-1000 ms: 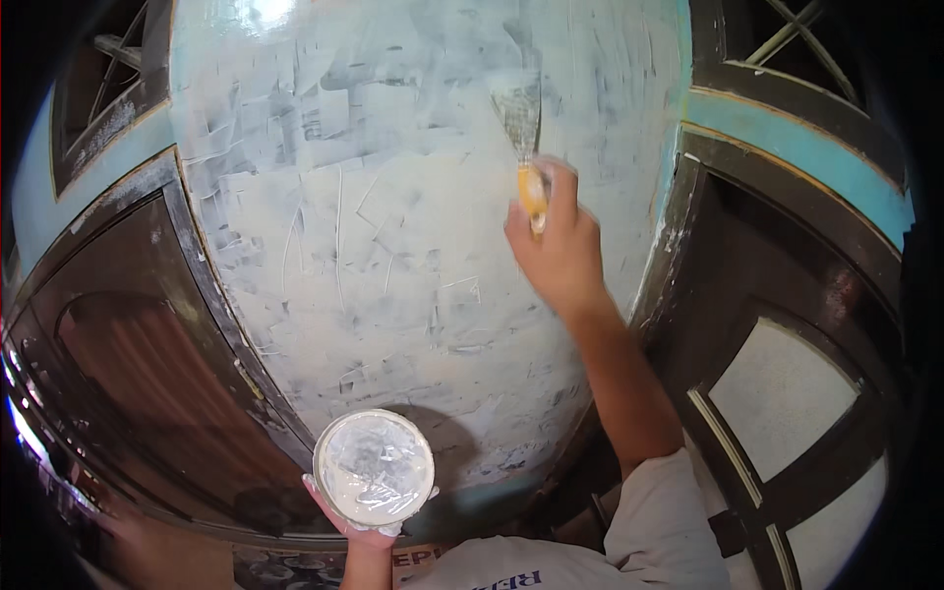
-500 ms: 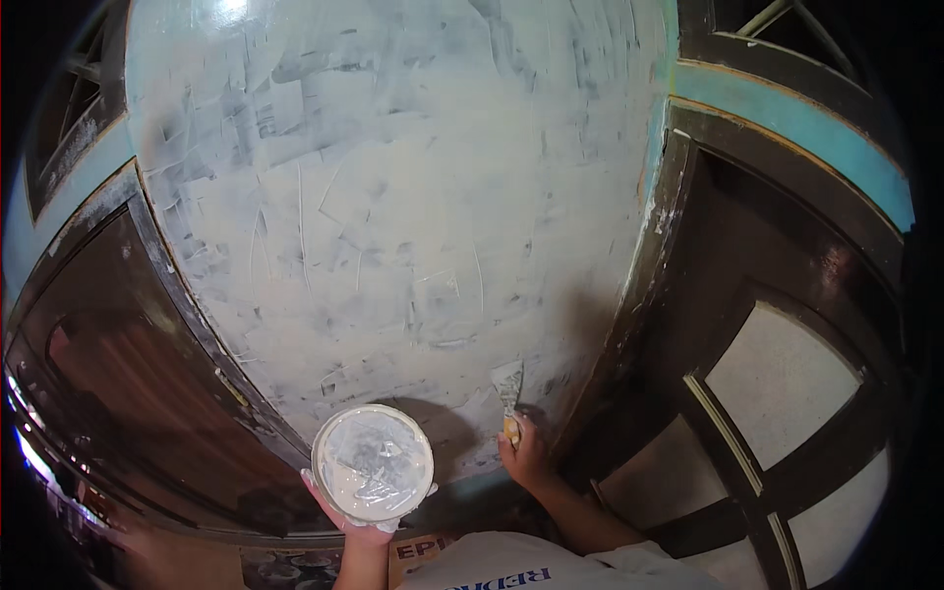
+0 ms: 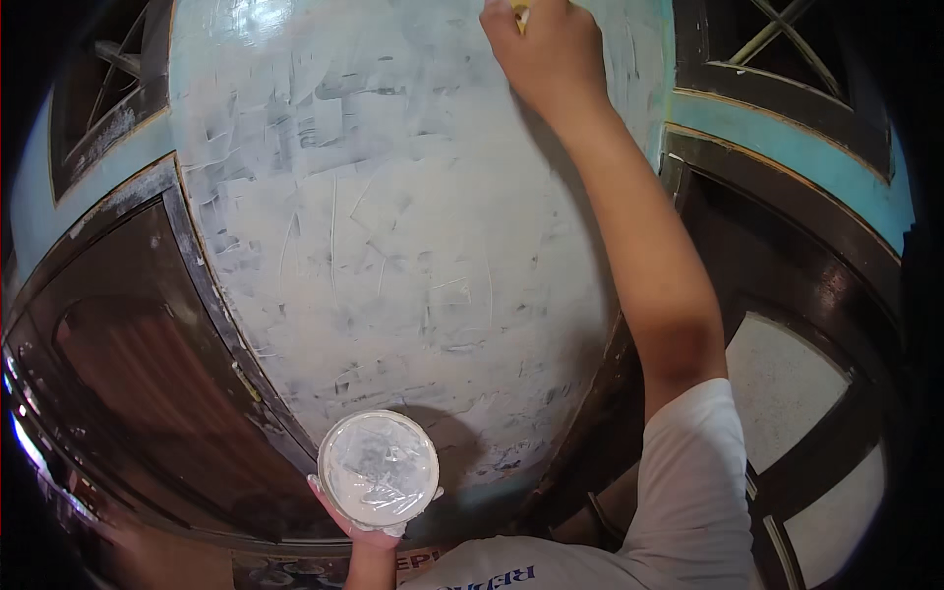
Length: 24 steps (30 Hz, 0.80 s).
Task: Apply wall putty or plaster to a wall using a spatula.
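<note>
My left hand (image 3: 369, 539) holds a round white tub of putty (image 3: 379, 468) from below, close to my chest, its top showing smeared white paste. My right hand (image 3: 548, 49) is stretched high up against the wall (image 3: 393, 226), closed around a tool with a yellow handle (image 3: 519, 8) whose blade is cut off by the top edge. The wall strip is covered in streaky white-grey putty with blue paint showing at its edges.
A dark wooden door frame (image 3: 197, 295) with a glossy panel stands left of the wall strip. Another dark frame with pale panes (image 3: 787, 393) is on the right, under a turquoise band (image 3: 787, 147). Dark lattice openings sit in both upper corners.
My right hand went from mid-wall down to the wall's lower edge near the tub, then swept up to the top. The tub in my left hand stayed put.
</note>
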### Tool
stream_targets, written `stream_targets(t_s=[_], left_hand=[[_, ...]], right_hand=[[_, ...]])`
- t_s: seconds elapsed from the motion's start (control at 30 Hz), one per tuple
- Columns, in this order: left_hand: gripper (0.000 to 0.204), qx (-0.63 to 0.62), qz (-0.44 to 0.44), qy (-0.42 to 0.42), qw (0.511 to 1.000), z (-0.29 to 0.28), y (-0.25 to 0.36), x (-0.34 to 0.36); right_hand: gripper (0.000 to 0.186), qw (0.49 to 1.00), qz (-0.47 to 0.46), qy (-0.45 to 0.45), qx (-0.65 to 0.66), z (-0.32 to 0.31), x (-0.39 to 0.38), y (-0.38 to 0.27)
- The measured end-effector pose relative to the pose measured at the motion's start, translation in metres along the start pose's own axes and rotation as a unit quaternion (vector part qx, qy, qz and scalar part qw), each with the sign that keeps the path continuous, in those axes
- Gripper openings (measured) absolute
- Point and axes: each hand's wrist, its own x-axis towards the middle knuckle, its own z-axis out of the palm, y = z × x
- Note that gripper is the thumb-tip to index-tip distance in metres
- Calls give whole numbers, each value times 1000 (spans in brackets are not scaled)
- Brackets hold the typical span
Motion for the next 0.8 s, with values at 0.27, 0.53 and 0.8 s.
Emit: stream_targets(t_s=[0.27, 0.53, 0.8], left_hand=[[75, 174, 79, 14, 982, -18, 7, -3], [74, 94, 8, -136, 986, -9, 2, 8], [75, 160, 2, -107, 981, -17, 4, 17]], right_hand=[[49, 994, -10, -34, -102, 27, 25, -18], [44, 995, 49, -73, 52, 32, -123, 20], [46, 974, 120, -181, 61, 14, -398, 33]])
